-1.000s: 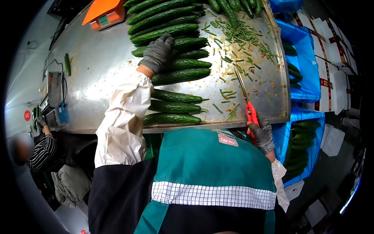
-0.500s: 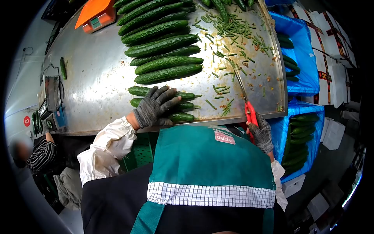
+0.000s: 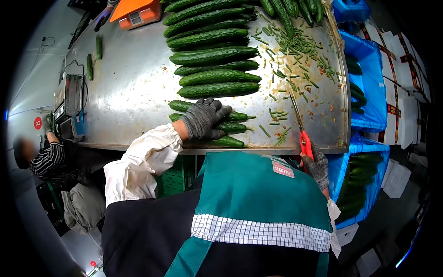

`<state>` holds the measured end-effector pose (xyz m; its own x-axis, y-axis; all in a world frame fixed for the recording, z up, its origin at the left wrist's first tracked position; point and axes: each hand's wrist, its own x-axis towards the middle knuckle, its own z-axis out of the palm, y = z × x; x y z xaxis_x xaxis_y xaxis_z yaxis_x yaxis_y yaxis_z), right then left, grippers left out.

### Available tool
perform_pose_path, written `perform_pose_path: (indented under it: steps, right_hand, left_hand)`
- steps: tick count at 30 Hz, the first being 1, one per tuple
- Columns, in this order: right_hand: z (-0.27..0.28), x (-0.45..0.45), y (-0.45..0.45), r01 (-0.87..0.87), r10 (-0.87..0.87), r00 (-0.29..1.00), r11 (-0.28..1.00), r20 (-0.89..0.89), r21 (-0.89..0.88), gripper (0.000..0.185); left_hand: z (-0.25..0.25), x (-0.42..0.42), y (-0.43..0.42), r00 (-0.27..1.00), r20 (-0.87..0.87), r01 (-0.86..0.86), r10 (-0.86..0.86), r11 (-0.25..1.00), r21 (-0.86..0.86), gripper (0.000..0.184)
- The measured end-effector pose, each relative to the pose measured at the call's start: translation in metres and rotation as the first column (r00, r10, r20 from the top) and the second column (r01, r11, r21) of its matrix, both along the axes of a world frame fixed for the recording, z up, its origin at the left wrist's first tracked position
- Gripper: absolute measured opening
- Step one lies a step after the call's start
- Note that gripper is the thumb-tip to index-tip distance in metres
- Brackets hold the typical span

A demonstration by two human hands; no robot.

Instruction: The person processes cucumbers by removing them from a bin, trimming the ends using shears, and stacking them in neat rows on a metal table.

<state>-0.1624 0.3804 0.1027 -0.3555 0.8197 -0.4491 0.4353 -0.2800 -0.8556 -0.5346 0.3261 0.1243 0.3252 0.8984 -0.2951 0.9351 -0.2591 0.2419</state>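
Note:
My left hand (image 3: 205, 119), in a grey knit glove, lies palm down across a few cucumbers (image 3: 234, 141) near the table's front edge. Its fingers are stretched out over them, and it covers their middle parts. The stem ends of these cucumbers stick out to the right. My right hand (image 3: 316, 165), gloved alike, is closed around the red handles of long-bladed scissors (image 3: 296, 111). Their blades point away over the metal table, among cut green stem pieces (image 3: 278, 114). Beyond my left hand, a row of cucumbers (image 3: 219, 89) lies side by side.
An orange scale (image 3: 136, 15) stands at the back, with a co-worker's gloved hand (image 3: 102, 19) beside it. Two small cucumbers (image 3: 90, 67) lie at left near a metal device (image 3: 69, 99). Blue-lined crates (image 3: 364, 157) of cucumbers stand at right. Another person (image 3: 48, 159) is at far left.
The view has shifted, so the table appears farther right. The fingers of my left hand are closer together. A co-worker's hand and a second small cucumber now show at the upper left.

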Motion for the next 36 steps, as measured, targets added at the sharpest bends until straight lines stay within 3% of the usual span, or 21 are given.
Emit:
perform_pose_path:
  steps: [6, 9, 11, 19, 23, 27, 29, 30, 33, 36]
  right_hand:
    - [0.006, -0.009, 0.004, 0.007, -0.006, 1.0, 0.996, 0.017, -0.092, 0.044]
    - [-0.003, -0.012, 0.007, 0.013, -0.008, 0.999, 0.997, 0.053, -0.079, 0.044]
    - [-0.018, -0.01, 0.007, -0.043, 0.04, 0.999, 0.994, 0.037, 0.099, 0.043]
    - [-0.015, -0.01, 0.007, -0.048, 0.036, 0.996, 0.985, 0.077, 0.165, 0.042]
    - [-0.016, -0.01, 0.006, -0.022, 0.014, 0.999, 0.986, 0.051, 0.168, 0.044]
    - [-0.02, -0.011, 0.006, 0.029, -0.021, 0.999, 0.985, -0.044, 0.169, 0.046]
    - [-0.017, -0.016, 0.008, -0.002, 0.017, 0.997, 0.978, -0.072, 0.209, 0.047]
    - [-0.014, -0.019, 0.009, -0.009, 0.028, 0.996, 0.975, -0.082, 0.223, 0.047]
    - [0.008, -0.034, 0.013, -0.036, 0.075, 0.99, 0.951, -0.116, 0.307, 0.048]
    - [0.024, -0.045, 0.018, -0.2, 0.207, 0.977, 0.816, 0.05, 0.543, 0.054]
  left_hand:
    - [0.025, 0.022, 0.029, 0.987, -0.159, -0.057, 0.018, 0.968, -0.246, 0.066]
    - [0.014, 0.027, 0.028, 0.996, -0.086, -0.012, -0.005, 0.981, -0.196, 0.066]
    - [0.014, 0.029, 0.03, 0.996, -0.088, -0.022, 0.004, 0.979, -0.205, 0.065]
    - [0.004, 0.032, 0.027, 0.992, -0.067, -0.113, 0.107, 0.99, -0.088, 0.058]
    - [0.008, 0.03, 0.029, 0.975, -0.076, -0.212, 0.207, 0.976, -0.056, 0.058]
    - [0.022, 0.022, 0.036, 0.941, 0.035, -0.337, 0.338, 0.941, -0.01, 0.055]
    - [0.032, 0.02, 0.043, 0.897, 0.101, -0.439, 0.43, 0.894, 0.092, 0.051]
    - [0.048, 0.021, 0.049, 0.88, 0.069, -0.473, 0.47, 0.88, 0.044, 0.05]
    - [0.061, 0.023, 0.065, 0.851, 0.178, -0.519, 0.494, 0.841, 0.149, 0.053]
    - [0.071, 0.03, 0.081, 0.851, 0.165, -0.518, 0.499, 0.849, 0.102, 0.065]
